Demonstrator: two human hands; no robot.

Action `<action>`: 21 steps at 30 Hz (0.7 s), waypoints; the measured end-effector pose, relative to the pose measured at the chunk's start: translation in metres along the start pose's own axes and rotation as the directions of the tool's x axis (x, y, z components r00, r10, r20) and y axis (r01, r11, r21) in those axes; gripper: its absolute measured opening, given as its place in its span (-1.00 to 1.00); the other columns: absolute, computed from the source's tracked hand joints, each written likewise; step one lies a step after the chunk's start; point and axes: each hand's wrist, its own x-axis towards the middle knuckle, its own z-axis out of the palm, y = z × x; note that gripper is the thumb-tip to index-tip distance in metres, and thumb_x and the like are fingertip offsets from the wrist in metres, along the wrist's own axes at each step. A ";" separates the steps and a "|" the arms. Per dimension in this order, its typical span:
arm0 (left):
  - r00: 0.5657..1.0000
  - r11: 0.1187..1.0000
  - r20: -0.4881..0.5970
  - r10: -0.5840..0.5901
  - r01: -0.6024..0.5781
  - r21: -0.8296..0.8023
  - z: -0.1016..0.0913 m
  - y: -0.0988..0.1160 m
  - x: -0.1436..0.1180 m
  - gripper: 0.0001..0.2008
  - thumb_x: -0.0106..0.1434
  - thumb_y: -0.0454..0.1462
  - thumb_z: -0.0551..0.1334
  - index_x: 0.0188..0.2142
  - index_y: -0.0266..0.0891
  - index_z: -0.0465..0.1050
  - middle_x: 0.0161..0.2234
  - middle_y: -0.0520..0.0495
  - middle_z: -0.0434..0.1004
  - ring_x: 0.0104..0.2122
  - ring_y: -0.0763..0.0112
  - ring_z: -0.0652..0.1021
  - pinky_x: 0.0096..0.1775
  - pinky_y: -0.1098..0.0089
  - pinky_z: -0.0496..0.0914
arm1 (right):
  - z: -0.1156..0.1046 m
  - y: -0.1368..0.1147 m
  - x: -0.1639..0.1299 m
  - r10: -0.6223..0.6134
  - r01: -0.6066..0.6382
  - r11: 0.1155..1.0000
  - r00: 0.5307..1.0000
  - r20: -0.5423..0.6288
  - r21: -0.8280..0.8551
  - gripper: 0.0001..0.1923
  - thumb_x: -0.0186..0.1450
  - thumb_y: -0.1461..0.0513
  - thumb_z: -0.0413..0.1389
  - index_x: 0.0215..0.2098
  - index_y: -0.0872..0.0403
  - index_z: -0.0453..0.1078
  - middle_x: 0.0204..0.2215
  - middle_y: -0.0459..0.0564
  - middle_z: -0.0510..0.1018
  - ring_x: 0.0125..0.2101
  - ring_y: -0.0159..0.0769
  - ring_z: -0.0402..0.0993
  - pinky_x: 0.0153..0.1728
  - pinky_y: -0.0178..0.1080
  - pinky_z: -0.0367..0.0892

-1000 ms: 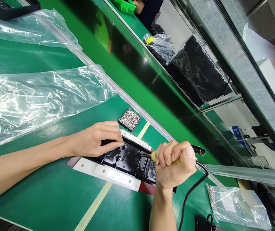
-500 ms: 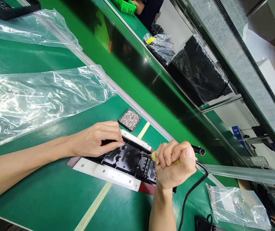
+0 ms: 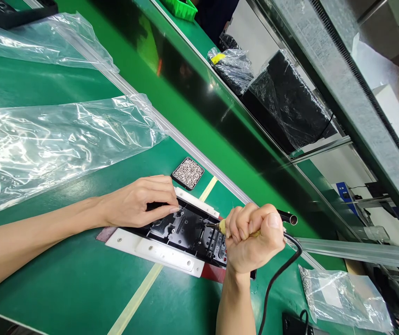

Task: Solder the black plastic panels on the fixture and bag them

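Black housing (image 3: 185, 229): lies face up on the desk (image 3: 80, 284), between the strips of a white holder (image 3: 157, 253); its right end is partly hidden.
Right hand (image 3: 253, 238): fist wrapped around a corded tool (image 3: 223, 227), its tip aimed down at the housing – whether it touches is too small to tell.
Left hand (image 3: 152, 197): fingers bent, thumb reaching over the housing's left part; I cannot tell whether it grips or merely steadies.
Finished spots: a few shiny round points dot the housing, perhaps seated metal pieces; they are too small to confirm or count.
Spot in hand: near the tool's tip, so the work looks midway – a judgement only.
Spots left: uncertain; the right hand covers part of the view.
Small metal pieces (image 3: 188, 173): plenty, spread across their black tray just beyond the holder.
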 end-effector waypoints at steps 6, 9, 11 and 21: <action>1.000 1.000 0.003 0.001 -0.001 0.002 -0.001 -0.001 0.000 -0.89 0.45 -0.43 0.29 -0.11 -0.22 0.55 -0.22 -0.02 0.63 -0.23 0.39 0.50 -0.08 0.29 0.39 | -0.002 0.001 0.000 -0.004 0.004 1.000 1.000 0.008 -0.013 -0.52 0.43 0.16 0.04 -0.62 0.05 0.02 -0.75 -0.29 -0.01 -0.77 -0.56 -0.11 -0.77 -0.48 -0.02; 1.000 1.000 0.003 0.000 0.000 0.002 -0.001 -0.001 0.001 -0.89 0.45 -0.43 0.29 -0.12 -0.22 0.54 -0.22 -0.02 0.63 -0.24 0.39 0.50 -0.08 0.29 0.39 | -0.002 0.001 0.001 -0.002 0.002 1.000 1.000 0.008 -0.003 -0.52 0.42 0.16 0.06 -0.62 0.06 0.03 -0.75 -0.29 0.00 -0.77 -0.56 -0.10 -0.78 -0.48 -0.02; 1.000 1.000 0.002 -0.001 0.001 0.004 -0.001 -0.001 0.001 -0.90 0.45 -0.43 0.29 -0.12 -0.23 0.54 -0.22 -0.03 0.62 -0.23 0.39 0.50 -0.08 0.29 0.39 | -0.001 0.000 0.001 -0.003 0.003 1.000 1.000 0.008 0.002 -0.51 0.41 0.16 0.06 -0.63 0.06 0.03 -0.76 -0.28 0.00 -0.78 -0.56 -0.10 -0.78 -0.48 -0.03; 1.000 1.000 0.000 -0.009 0.009 0.004 -0.001 0.000 0.000 -0.90 0.45 -0.41 0.28 -0.12 -0.22 0.56 -0.24 -0.03 0.63 -0.24 0.38 0.51 -0.09 0.28 0.39 | -0.001 0.000 0.000 0.013 -0.014 1.000 1.000 0.005 0.010 -0.51 0.42 0.15 0.07 -0.63 0.07 0.05 -0.76 -0.28 0.02 -0.78 -0.56 -0.11 -0.78 -0.47 -0.01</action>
